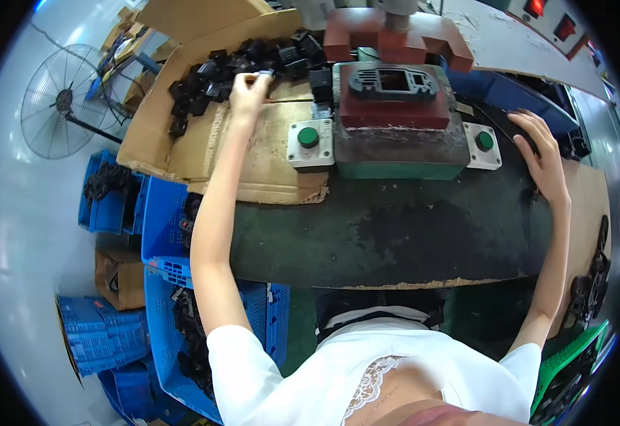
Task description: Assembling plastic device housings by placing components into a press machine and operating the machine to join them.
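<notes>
My left hand (248,98) is over the cardboard box at the far left, its fingers pinched at a small thing with a pale, shiny top (266,73). What kind of thing this is I cannot make out. Just beyond it lies a heap of small black plastic parts (253,55). My right hand (542,153) rests at the right side of the bench, fingers stretched and thumb apart, near a blue bin (530,99). Between my hands stands a press fixture (402,153), and a dark grey perforated plastic panel (366,84) lies on its red block (395,113).
Green push-buttons on white boxes flank the fixture, left (308,138) and right (484,141). A red-brown press head (427,39) hangs behind it. Blue crates (155,298) with black parts stand left of the bench (324,238). A fan (63,101) stands further left.
</notes>
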The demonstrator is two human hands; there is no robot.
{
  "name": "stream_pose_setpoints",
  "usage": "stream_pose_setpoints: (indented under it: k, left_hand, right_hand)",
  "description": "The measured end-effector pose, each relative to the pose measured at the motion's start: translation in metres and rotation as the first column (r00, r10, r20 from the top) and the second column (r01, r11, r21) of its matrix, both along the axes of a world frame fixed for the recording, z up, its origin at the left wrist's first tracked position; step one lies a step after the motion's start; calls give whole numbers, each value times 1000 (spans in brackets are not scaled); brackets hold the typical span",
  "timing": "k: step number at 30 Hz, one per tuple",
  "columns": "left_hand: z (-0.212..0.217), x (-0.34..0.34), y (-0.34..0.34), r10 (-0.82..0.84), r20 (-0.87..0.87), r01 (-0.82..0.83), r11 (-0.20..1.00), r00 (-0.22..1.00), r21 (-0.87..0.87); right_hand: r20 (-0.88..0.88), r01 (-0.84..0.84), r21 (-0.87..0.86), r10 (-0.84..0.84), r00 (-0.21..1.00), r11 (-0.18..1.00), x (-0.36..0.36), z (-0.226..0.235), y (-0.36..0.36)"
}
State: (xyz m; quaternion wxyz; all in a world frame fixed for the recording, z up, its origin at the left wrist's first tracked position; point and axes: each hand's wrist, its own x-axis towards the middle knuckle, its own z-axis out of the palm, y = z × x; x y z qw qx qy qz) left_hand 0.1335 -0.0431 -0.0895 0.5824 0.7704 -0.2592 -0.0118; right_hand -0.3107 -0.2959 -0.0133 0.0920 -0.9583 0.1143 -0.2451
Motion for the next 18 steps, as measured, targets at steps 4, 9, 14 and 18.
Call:
stream_pose_setpoints:
  k: [4,9,14,18]
  left_hand:
    - [11,-12,12,-172,-165,131,964,971,-233]
    - [-2,-7,34,-259,-117,259,966,959,-15]
    - [-3,-27,31,-313,657,70,927,686,369]
    - [19,-59,28,-637,696,23,743,332,669]
  right_hand:
    - [113,144,58,-150,982,988,-24,-15,-21]
    - [60,213,105,-220,974,972,-33,-35,-47]
    - [79,242,17,-243,967,970,-36,-40,-64]
    - [7,364,116,-367,930,924,-34,-44,-79]
